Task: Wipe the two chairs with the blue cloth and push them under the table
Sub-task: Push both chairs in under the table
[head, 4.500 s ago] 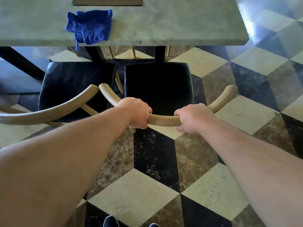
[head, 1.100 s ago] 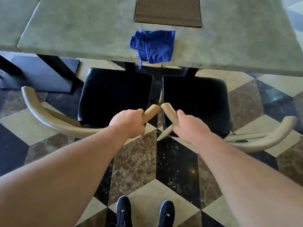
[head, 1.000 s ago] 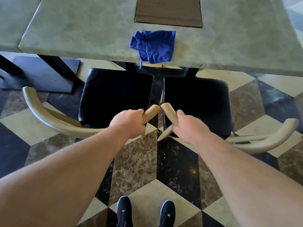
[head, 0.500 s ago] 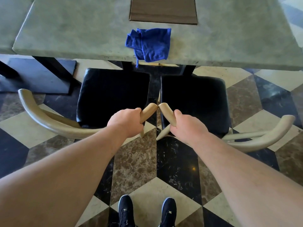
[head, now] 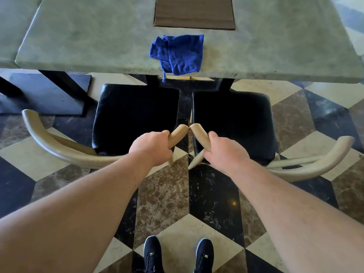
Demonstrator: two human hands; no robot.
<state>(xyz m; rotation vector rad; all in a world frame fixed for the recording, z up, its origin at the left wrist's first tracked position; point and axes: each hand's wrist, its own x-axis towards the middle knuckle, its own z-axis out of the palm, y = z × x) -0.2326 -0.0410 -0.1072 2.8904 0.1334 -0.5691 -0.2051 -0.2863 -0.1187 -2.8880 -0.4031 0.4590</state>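
Since half a second ago the two chairs sit a touch nearer the surface (head: 98, 40), and the armrest tips at frame centre now nearly meet. The seat fronts lie just short of the surface edge; the chair legs are mostly hidden, and the brown mat (head: 194, 12) is cut off at the top. The left hand (head: 152, 147) has its grip closed around the left chair (head: 136, 117) armrest end; the right hand (head: 222, 149) is closed around the right chair (head: 232, 123) armrest end. The blue cloth (head: 179, 53) lies crumpled at the surface's near edge, upper centre.
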